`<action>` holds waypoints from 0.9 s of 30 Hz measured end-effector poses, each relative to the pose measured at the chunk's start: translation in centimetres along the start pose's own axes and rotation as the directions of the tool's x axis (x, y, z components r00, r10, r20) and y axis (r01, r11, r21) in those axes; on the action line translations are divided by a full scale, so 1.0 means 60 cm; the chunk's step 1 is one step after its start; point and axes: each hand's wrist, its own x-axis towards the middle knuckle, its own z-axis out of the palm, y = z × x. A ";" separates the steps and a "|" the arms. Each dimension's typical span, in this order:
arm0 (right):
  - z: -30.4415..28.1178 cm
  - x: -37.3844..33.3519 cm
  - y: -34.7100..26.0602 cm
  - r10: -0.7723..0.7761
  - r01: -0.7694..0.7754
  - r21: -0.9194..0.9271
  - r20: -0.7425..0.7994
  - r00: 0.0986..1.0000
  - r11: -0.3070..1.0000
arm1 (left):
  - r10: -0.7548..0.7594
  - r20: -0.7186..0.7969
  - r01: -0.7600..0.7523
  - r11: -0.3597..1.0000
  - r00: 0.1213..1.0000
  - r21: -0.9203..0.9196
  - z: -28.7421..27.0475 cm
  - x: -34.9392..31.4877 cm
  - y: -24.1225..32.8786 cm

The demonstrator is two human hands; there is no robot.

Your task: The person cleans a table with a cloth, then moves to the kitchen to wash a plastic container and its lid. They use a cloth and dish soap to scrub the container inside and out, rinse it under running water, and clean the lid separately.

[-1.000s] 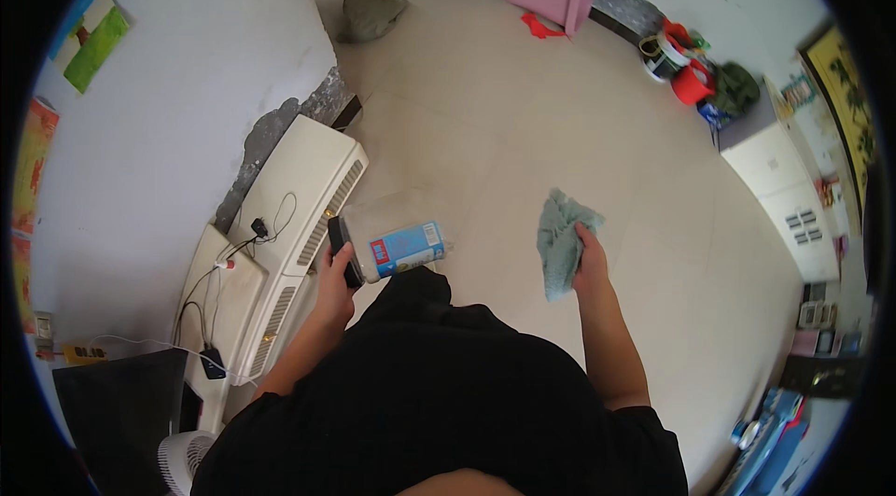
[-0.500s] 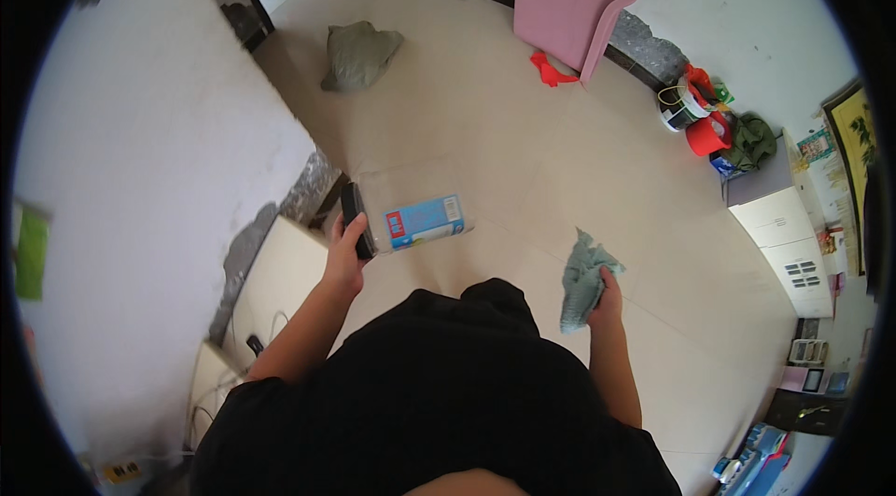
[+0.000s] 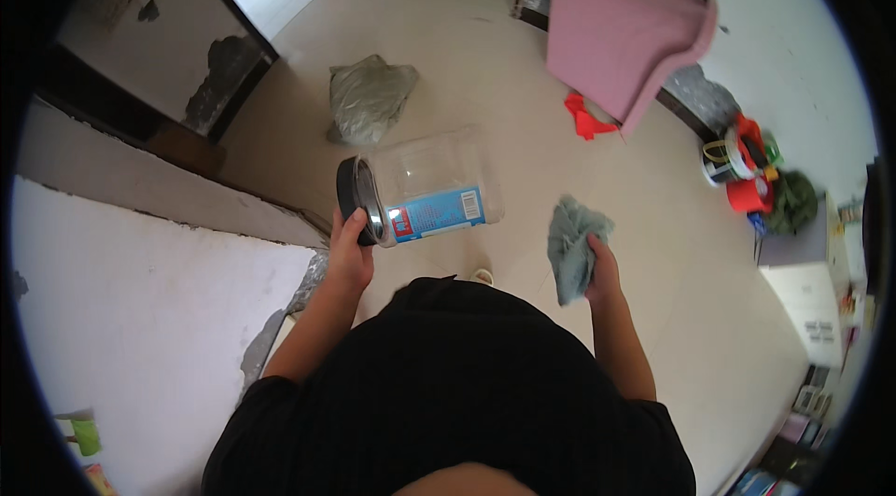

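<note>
Open floor (image 3: 485,76) ahead (wall (image 3: 140,309) left); left hand (image 3: 347,253) grips jar (image 3: 420,188).

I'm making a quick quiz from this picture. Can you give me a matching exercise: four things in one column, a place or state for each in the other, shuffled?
Things:
1. clear jar
2. grey cloth
3. pink blanket
4. grey-green bag

Places or states:
A. lying alone on the floor
B. bunched in the right hand
C. draped over something by the wall
D. held on its side by the lid end in the left hand

Pairs: 1-D, 2-B, 3-C, 4-A
</note>
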 end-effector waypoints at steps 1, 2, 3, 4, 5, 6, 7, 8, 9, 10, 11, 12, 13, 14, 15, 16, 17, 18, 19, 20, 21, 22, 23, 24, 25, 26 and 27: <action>0.043 0.054 -0.027 0.035 -0.032 -0.048 0.065 0.997 0.998 | 0.009 -0.015 -0.009 1.000 1.000 -0.015 -0.003 0.032 -0.002; 0.096 0.106 -0.056 0.043 -0.033 -0.082 0.114 0.993 0.996 | 0.022 -0.027 -0.023 0.999 0.999 -0.034 -0.007 0.068 0.003; 0.148 0.157 -0.078 0.056 -0.038 -0.111 0.167 0.984 0.993 | 0.038 -0.042 -0.040 0.998 0.998 -0.048 -0.013 0.099 0.005; 0.193 0.203 -0.092 0.069 -0.040 -0.135 0.218 0.974 0.990 | 0.060 -0.060 -0.063 0.997 0.996 -0.051 -0.020 0.132 0.007; 0.232 0.245 -0.105 0.088 -0.051 -0.153 0.242 0.966 0.987 | 0.031 -0.095 -0.044 0.990 0.995 -0.136 -0.023 0.161 0.012; 0.270 0.294 -0.119 0.098 -0.051 -0.172 0.273 0.957 0.984 | 0.009 -0.116 -0.035 0.973 0.993 -0.226 -0.024 0.197 0.016; 0.300 0.341 -0.132 0.105 -0.048 -0.189 0.301 0.948 0.981 | -0.016 -0.131 -0.026 0.949 0.991 -0.314 -0.021 0.237 0.020; 0.321 0.386 -0.146 0.127 -0.069 -0.211 0.275 0.953 0.975 | -0.003 -0.068 -0.015 0.964 0.998 -0.265 -0.015 0.280 0.026; 0.338 0.422 -0.155 0.122 -0.074 -0.198 0.243 0.962 0.977 | -0.051 -0.054 0.030 0.942 0.997 -0.334 -0.012 0.319 0.032; 0.358 0.459 -0.163 0.105 -0.065 -0.180 0.222 0.969 0.982 | -0.086 -0.025 0.069 0.916 0.996 -0.395 -0.010 0.365 0.045; 0.372 0.498 -0.173 0.086 -0.054 -0.159 0.199 0.976 0.986 | -0.120 0.011 0.112 0.886 0.993 -0.451 -0.004 0.416 0.057; 0.368 0.540 -0.188 0.123 -0.096 -0.206 0.122 0.985 0.974 | -0.140 -0.020 0.115 0.880 0.990 -0.462 0.008 0.464 0.070; 0.365 0.563 -0.198 0.111 -0.092 -0.200 0.083 0.990 0.975 | -0.184 -0.009 0.157 0.861 0.983 -0.484 0.016 0.503 0.079; 0.365 0.583 -0.210 0.097 -0.087 -0.193 0.044 0.994 0.977 | -0.227 0.004 0.198 0.840 0.974 -0.505 0.024 0.544 0.090; 0.377 0.625 -0.235 0.069 -0.061 -0.184 0.037 0.997 0.981 | -0.239 0.030 0.220 0.827 0.971 -0.517 0.038 0.608 0.110; 0.370 0.664 -0.253 0.073 -0.073 -0.131 0.000 0.997 0.989 | -0.189 0.129 0.228 0.842 0.973 -0.489 0.037 0.667 0.116; 0.364 0.699 -0.278 0.053 -0.054 -0.120 -0.009 0.999 0.991 | -0.196 0.109 0.224 0.841 0.975 -0.492 0.045 0.723 0.123; 0.368 0.729 -0.298 0.032 -0.034 -0.107 -0.022 0.999 0.994 | -0.208 0.091 0.225 0.840 0.974 -0.494 0.068 0.777 0.136; 0.372 0.758 -0.309 0.015 -0.017 -0.090 -0.026 1.000 0.996 | -0.212 0.069 0.218 0.844 0.975 -0.490 0.086 0.821 0.149; 0.375 0.785 -0.316 -0.022 0.021 -0.058 -0.030 0.999 0.998 | -0.200 0.100 0.223 0.832 0.975 -0.508 0.097 0.860 0.158; 0.389 0.816 -0.326 -0.024 0.022 -0.042 -0.057 0.998 0.999 | -0.183 0.065 0.192 0.857 0.981 -0.478 0.110 0.911 0.165; 0.407 0.846 -0.339 -0.023 0.020 -0.028 -0.084 0.996 0.999 | -0.165 0.027 0.159 0.880 0.986 -0.447 0.123 0.964 0.170; 0.421 0.880 -0.350 -0.017 0.016 -0.017 -0.110 0.994 1.000 | -0.144 -0.014 0.125 0.901 0.989 -0.416 0.131 1.013 0.176; 0.429 0.921 -0.359 -0.018 0.022 0.046 -0.079 0.997 0.999 | -0.110 -0.050 0.077 0.896 0.993 -0.437 0.137 1.065 0.180; 0.428 0.966 -0.371 -0.012 0.015 0.040 -0.077 0.997 0.999 | -0.028 -0.069 -0.001 0.923 0.997 -0.385 0.136 1.116 0.177; 0.424 1.017 -0.386 -0.002 0.004 0.031 -0.074 0.997 1.000 | 0.055 -0.089 -0.082 0.940 0.994 -0.332 0.129 1.167 0.171; 0.436 1.063 -0.405 0.006 -0.004 0.024 -0.062 0.998 1.000 | 0.147 -0.102 -0.170 0.947 0.984 -0.273 0.134 1.214 0.179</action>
